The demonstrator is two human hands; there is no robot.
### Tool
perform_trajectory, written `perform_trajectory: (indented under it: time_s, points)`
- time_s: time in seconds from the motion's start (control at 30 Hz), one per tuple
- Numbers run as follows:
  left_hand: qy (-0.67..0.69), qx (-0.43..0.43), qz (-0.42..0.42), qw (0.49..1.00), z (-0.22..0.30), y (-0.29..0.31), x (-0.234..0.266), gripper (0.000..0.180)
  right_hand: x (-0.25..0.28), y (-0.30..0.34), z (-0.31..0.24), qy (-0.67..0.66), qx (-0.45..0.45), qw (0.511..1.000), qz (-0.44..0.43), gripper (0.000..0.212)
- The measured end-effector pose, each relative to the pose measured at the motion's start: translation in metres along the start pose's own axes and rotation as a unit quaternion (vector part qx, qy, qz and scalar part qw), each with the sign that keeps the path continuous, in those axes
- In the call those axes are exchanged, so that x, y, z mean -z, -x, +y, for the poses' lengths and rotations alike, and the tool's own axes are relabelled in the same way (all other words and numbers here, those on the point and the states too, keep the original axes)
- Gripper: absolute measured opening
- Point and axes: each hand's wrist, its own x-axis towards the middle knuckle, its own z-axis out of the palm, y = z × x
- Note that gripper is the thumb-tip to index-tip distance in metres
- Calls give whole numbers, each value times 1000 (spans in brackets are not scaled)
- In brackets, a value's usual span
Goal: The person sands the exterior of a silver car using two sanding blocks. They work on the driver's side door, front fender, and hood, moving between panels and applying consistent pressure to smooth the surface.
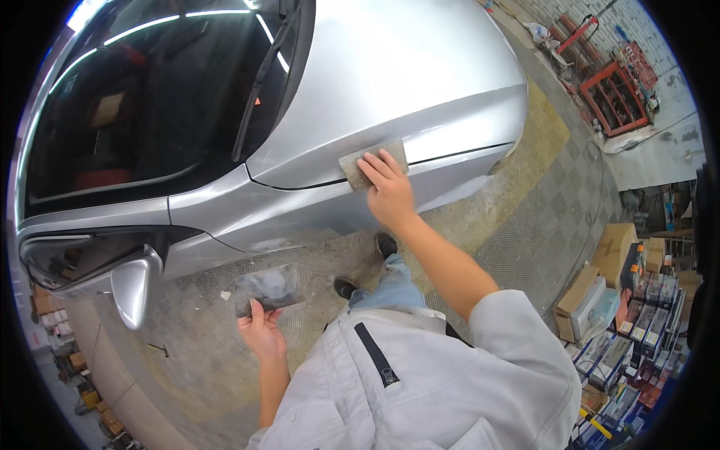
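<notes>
My right hand (391, 193) presses a flat, rectangular grey scuff pad (351, 169) against the silver car (427, 56). The pad lies across the seam between the hood and the front fender (315, 217), with my fingers spread over its top. Lower and to the left, my left hand (264, 335) grips a second rectangular pad (270, 283) by its near edge. This one is dark grey with whitish smears on its face, and it is held away from the car above the floor.
The side mirror (137, 285) juts out left of my left hand. A windshield wiper (259, 94) rests at the glass edge. Cardboard boxes (615, 247) and stacked packages (626, 337) stand at right. A red metal rack (615, 97) is at the far right. A cable (596, 180) trails over the tiled floor.
</notes>
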Motion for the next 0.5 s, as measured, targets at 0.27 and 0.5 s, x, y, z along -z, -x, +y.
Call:
perform_trajectory:
  time_s: [0.27, 0.5]
  points:
    - [-5, 7, -7, 1000, -3, 0, -3, 15, 3, 3, 3, 23, 35, 999, -2, 46]
    - [-5, 7, -11, 1000, -5, 1, -6, 15, -6, 1, -1, 19, 44, 998, -32, 44]
